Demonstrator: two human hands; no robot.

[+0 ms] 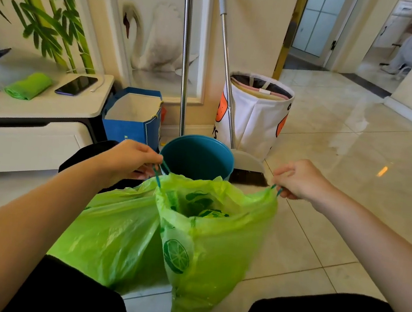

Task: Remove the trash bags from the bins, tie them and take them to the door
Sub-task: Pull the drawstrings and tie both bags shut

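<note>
not much to read here tbh. the white fabric basket (256, 115) has black letters near its bottom left edge, looks like "ys", rest is cut off behind the broom handle. the blue paper bag (132, 126) has a small light mark on its front, too blurry to make out.
</note>
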